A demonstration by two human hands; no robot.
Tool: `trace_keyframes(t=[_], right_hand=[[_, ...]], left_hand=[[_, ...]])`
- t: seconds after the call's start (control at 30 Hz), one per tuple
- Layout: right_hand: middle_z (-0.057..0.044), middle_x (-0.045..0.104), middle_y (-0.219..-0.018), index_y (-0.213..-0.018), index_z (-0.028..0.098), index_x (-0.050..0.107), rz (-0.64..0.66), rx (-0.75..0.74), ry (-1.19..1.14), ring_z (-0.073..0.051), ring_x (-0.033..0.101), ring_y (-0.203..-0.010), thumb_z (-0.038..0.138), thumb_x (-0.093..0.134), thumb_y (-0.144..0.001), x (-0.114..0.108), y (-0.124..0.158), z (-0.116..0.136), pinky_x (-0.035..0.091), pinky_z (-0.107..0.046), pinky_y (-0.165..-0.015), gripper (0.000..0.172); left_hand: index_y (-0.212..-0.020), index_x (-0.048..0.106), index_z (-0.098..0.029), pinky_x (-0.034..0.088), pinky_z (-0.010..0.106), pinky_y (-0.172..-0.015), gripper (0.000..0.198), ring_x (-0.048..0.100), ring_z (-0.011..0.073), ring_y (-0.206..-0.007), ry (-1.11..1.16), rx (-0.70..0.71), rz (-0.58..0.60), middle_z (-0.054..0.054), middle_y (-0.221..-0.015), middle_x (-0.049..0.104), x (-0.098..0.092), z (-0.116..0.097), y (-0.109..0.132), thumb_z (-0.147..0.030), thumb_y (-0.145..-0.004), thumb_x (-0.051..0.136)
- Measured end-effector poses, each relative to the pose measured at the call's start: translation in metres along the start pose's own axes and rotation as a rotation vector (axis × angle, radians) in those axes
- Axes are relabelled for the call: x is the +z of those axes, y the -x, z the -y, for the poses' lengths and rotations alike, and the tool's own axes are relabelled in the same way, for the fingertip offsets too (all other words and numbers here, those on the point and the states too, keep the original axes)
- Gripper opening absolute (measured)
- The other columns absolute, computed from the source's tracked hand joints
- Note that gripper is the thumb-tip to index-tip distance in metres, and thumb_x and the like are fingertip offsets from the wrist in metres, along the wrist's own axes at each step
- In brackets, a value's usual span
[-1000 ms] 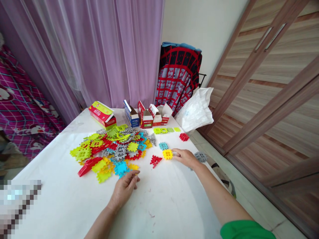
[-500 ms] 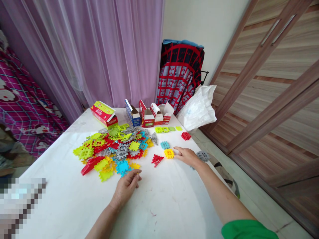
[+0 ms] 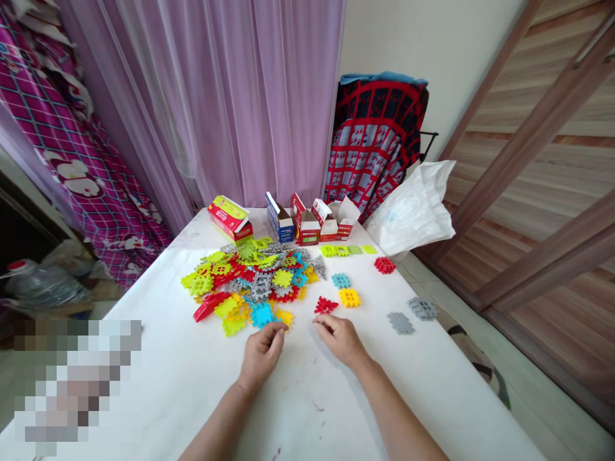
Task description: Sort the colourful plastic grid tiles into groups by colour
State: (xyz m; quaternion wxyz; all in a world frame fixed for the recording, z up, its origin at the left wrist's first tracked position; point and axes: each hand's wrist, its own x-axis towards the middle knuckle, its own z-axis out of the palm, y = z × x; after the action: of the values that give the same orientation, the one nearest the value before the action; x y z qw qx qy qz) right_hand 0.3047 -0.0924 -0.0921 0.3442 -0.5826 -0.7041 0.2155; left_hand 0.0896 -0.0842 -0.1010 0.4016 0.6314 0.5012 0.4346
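Note:
My left hand (image 3: 264, 349), fingers curled together, rests low over the white table in front of the pile of colourful plastic interlocking tiles (image 3: 262, 285). Its fingertips are close to a yellow tile (image 3: 284, 316) and a bright blue tile (image 3: 262, 314) at the pile's front edge. My right hand (image 3: 340, 336) has its thumb and fingers drawn together, just in front of a red triangular tile (image 3: 326, 305). Nothing shows in either hand. Behind the red triangle lie a yellow square tile (image 3: 350, 298) and a blue one (image 3: 341, 280).
Grey tiles (image 3: 401, 323) lie at right, near the table edge. A red tile (image 3: 385, 265) and a row of green tiles (image 3: 336, 251) lie farther back. Behind stand opened small boxes (image 3: 307, 227), a red-green box (image 3: 231, 219) and a white plastic bag (image 3: 410, 208).
My right hand has left the yellow square tile and come back left, closer to my left hand. The grey tile it partly covered now shows. The view has turned left.

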Motion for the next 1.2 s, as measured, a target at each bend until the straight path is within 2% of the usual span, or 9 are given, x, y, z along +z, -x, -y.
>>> trace_keyframes(t=[0.17,0.27,0.47,0.57,0.67,0.83,0.97,1.1,1.2], right_hand=[[-0.002,0.072,-0.075,-0.094,0.023,0.071,0.004,0.044,0.054,-0.017,0.066,-0.069,0.032,0.049,-0.086,0.021,0.002,0.004,0.045,-0.025,-0.067,0.025],[0.001,0.071,-0.074,-0.111,0.026,0.067,0.066,0.089,0.114,-0.016,0.065,-0.070,0.030,0.054,-0.083,0.021,-0.002,0.013,0.045,-0.025,-0.069,0.031],[-0.003,0.070,-0.093,-0.133,0.027,0.050,0.235,0.013,0.390,-0.021,0.065,-0.085,0.046,0.065,-0.077,0.023,-0.021,0.046,0.045,-0.028,-0.071,0.061],[-0.006,0.070,-0.098,-0.126,0.028,0.055,0.281,-0.020,0.501,-0.023,0.066,-0.085,0.048,0.062,-0.081,0.026,-0.029,0.052,0.045,-0.029,-0.068,0.050],[-0.007,0.070,-0.097,-0.121,0.025,0.059,0.274,-0.050,0.498,-0.022,0.066,-0.085,0.044,0.058,-0.085,0.029,-0.028,0.046,0.045,-0.028,-0.068,0.040],[-0.009,0.071,-0.096,-0.107,0.020,0.065,0.021,-0.114,0.235,-0.020,0.066,-0.087,0.033,0.041,-0.093,0.036,-0.017,0.019,0.046,-0.027,-0.074,0.031],[-0.006,0.068,-0.069,-0.083,0.019,0.065,-0.222,0.082,-0.174,-0.017,0.063,-0.064,0.044,0.038,-0.091,0.039,-0.016,0.009,0.047,-0.026,-0.063,0.037],[0.001,0.057,-0.054,-0.067,0.020,0.057,-0.200,0.300,-0.592,-0.011,0.046,-0.041,0.059,0.049,-0.082,0.038,-0.018,0.014,0.037,-0.022,-0.042,0.043],[0.002,0.055,-0.054,-0.066,0.019,0.054,-0.148,0.340,-0.746,-0.008,0.042,-0.040,0.061,0.055,-0.078,0.034,-0.015,0.021,0.033,-0.020,-0.040,0.044]], left_hand=[[-0.089,0.069,-0.021,0.047,0.023,-0.054,0.026,0.059,0.0126,-0.053,-0.242,0.113,-0.362,-0.002,-0.063,0.066,-0.029,0.009,-0.007,-0.039,-0.085,0.051],[-0.093,0.068,-0.022,0.053,0.030,-0.069,0.024,0.066,0.0175,-0.073,-0.382,0.223,-0.440,0.003,-0.082,0.073,-0.043,0.013,-0.015,-0.037,-0.086,0.051],[-0.118,0.063,-0.024,0.040,0.052,-0.103,0.041,0.055,0.0307,-0.120,-0.686,0.431,-0.119,0.011,-0.122,0.066,-0.040,0.016,-0.016,-0.045,-0.082,0.061],[-0.130,0.056,-0.026,0.031,0.060,-0.108,0.057,0.043,0.0361,-0.131,-0.821,0.437,-0.004,0.013,-0.138,0.055,-0.034,0.020,-0.013,-0.047,-0.078,0.066],[-0.130,0.055,-0.026,0.030,0.061,-0.108,0.052,0.042,0.0352,-0.132,-0.840,0.441,0.020,0.013,-0.139,0.054,-0.033,0.023,-0.013,-0.044,-0.082,0.062],[-0.122,0.061,-0.023,0.037,0.056,-0.106,0.038,0.049,0.0311,-0.127,-0.765,0.411,-0.037,0.012,-0.130,0.060,-0.036,0.024,-0.017,-0.042,-0.091,0.050],[-0.120,0.062,-0.025,0.034,0.059,-0.106,0.037,0.048,0.0323,-0.127,-0.782,0.407,-0.038,0.011,-0.129,0.061,-0.033,0.018,-0.015,-0.044,-0.090,0.051],[-0.120,0.061,-0.027,0.024,0.063,-0.109,0.040,0.044,0.0336,-0.130,-0.804,0.444,-0.063,0.010,-0.130,0.061,-0.025,0.004,-0.012,-0.045,-0.086,0.058],[-0.115,0.064,-0.024,0.037,0.055,-0.102,0.033,0.055,0.0300,-0.117,-0.742,0.440,-0.080,0.010,-0.118,0.067,-0.016,-0.007,-0.013,-0.042,-0.088,0.055]])
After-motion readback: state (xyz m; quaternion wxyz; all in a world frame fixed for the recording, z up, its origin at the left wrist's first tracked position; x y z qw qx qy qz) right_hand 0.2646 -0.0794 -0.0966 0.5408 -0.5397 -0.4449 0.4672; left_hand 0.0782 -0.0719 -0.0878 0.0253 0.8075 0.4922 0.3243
